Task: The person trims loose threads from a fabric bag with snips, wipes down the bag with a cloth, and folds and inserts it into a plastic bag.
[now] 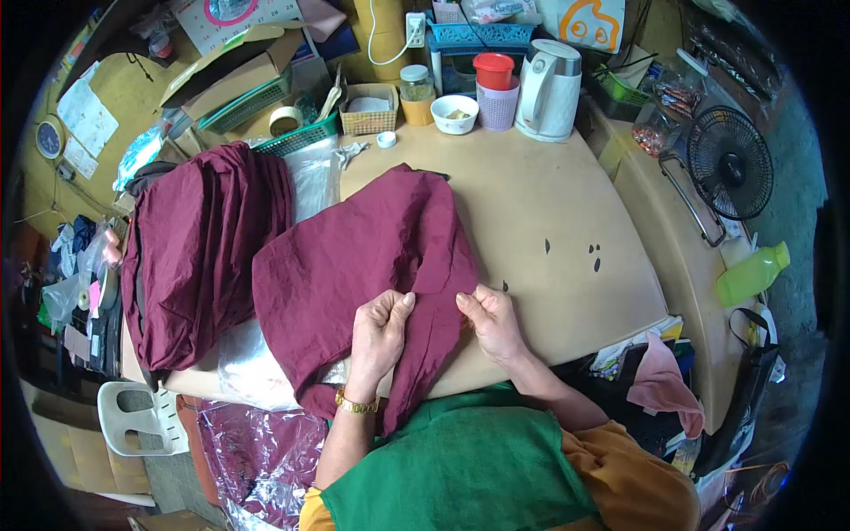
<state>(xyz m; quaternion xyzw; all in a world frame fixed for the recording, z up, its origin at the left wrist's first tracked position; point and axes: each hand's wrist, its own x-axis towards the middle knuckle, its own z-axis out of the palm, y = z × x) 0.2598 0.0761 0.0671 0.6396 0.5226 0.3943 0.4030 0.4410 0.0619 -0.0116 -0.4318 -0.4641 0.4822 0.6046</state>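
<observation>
A maroon cloth garment point(345, 257) lies spread over the front middle of the tan table, one part hanging past the front edge. My left hand point(381, 332), with a gold watch on the wrist, pinches the cloth between thumb and curled fingers. To its right, my right hand point(492, 324) grips the right edge of the same cloth, thumb on top. A narrow stretch of fabric spans the gap between both hands. Left of it rests a thick folded pile of maroon garments point(208, 257).
Along the back of the tan table point(567, 212) stand a white kettle point(549, 93), a red-lidded cup point(496, 88), a white bowl point(454, 115), a jar point(416, 96) and a basket point(369, 111). At right are a black fan point(730, 164) and a green bottle point(753, 274).
</observation>
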